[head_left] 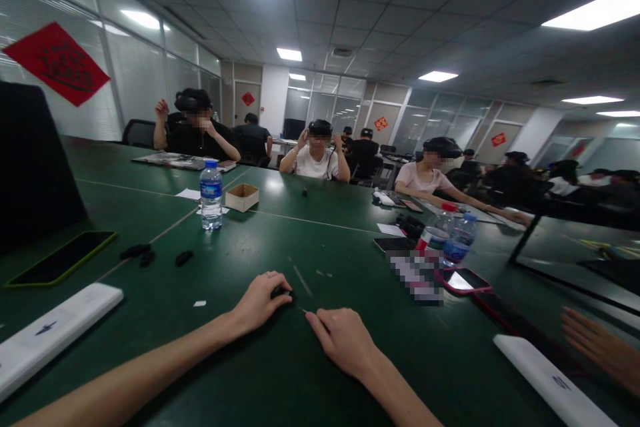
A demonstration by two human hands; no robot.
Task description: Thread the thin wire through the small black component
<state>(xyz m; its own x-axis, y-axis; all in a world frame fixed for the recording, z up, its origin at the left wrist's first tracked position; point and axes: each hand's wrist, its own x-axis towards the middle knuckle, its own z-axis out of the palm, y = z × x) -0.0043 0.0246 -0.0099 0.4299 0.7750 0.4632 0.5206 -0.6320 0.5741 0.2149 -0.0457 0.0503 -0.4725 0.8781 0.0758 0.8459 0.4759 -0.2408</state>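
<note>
Above the green table, my left hand is closed around a small black object, whose kind I cannot make out. Facing it, my right hand pinches a thin, pale metallic sliver between thumb and forefinger. The sliver's tip points at the black object, with a small gap seeming to lie between them. Most of the sliver is hidden by the fingers. A small white paper scrap lies left of my left hand, and a small black piece lies farther back.
A water bottle stands beside an open cardboard box. Phones and white bars flank my arms. Two more bottles stand right. Another person's hand rests at the right edge; people wearing headsets sit opposite.
</note>
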